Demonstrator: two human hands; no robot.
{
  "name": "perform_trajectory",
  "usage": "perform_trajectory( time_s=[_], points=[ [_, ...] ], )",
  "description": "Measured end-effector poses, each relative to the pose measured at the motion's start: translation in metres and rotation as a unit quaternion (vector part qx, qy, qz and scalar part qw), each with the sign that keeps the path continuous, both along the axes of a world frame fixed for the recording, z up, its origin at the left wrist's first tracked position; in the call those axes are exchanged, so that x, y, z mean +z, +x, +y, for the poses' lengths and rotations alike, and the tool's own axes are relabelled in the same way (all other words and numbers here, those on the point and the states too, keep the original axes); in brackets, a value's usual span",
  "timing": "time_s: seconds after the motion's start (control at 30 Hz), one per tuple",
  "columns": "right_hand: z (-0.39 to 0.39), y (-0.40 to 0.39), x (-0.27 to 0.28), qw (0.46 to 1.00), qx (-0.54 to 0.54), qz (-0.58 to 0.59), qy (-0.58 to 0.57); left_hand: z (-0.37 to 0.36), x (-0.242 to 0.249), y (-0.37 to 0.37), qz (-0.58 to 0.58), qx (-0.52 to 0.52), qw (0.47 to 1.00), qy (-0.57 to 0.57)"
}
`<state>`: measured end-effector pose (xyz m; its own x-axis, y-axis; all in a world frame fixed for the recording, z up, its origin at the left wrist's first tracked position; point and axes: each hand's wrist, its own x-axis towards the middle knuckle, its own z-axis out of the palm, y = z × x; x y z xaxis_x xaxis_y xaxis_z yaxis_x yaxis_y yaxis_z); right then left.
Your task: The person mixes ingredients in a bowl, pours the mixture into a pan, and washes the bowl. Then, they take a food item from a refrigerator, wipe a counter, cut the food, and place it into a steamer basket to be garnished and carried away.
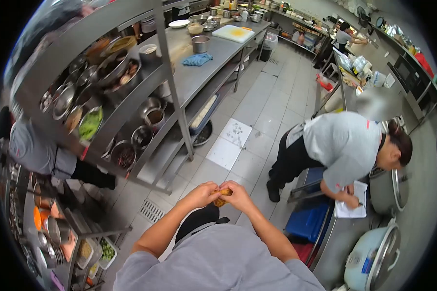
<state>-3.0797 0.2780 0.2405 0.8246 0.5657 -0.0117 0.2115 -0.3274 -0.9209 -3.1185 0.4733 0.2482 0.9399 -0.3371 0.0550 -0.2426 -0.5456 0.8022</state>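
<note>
Both my hands meet in front of my body at the lower middle of the view. My left hand [203, 195] is closed on the left side of a small golden-brown piece of food [220, 200]. From the right, my right hand [236, 195] grips the same piece, its fingers touching or nearly touching those of my left hand. Part of the piece hangs below my fingers; the rest is hidden by them. Grey floor tiles lie beyond my hands.
A metal shelf rack [167, 72] with bowls stands at left, beside a long steel counter [179, 87]. At right a person [340, 145] bends over a paper [353, 206]. Another person [34, 145] stands far left. A rice cooker [371, 257] sits lower right.
</note>
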Motion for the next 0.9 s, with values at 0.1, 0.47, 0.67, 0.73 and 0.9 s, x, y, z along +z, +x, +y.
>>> perform_trajectory(
  time_s=[0.1,0.47,0.67,0.73,0.9],
  points=[
    [-0.009,0.090,0.014,1.000,0.010,0.007,-0.028,-0.004,0.015,0.095,0.037,-0.051,0.997,-0.040],
    [-0.047,0.365,0.011,0.969,-0.208,-0.115,-0.061,-0.107,0.026,0.431,-0.015,-0.094,0.992,0.082],
    [-0.067,0.535,0.004,0.953,-0.177,-0.217,-0.111,-0.120,0.055,0.588,-0.031,-0.123,0.990,0.060],
    [-0.065,0.589,-0.001,0.953,-0.145,-0.234,-0.127,-0.118,0.068,0.632,-0.026,-0.109,0.992,0.062],
    [-0.053,0.684,-0.013,0.942,-0.072,-0.271,-0.182,-0.099,0.078,0.691,-0.006,-0.034,0.999,-0.009]
  ],
)
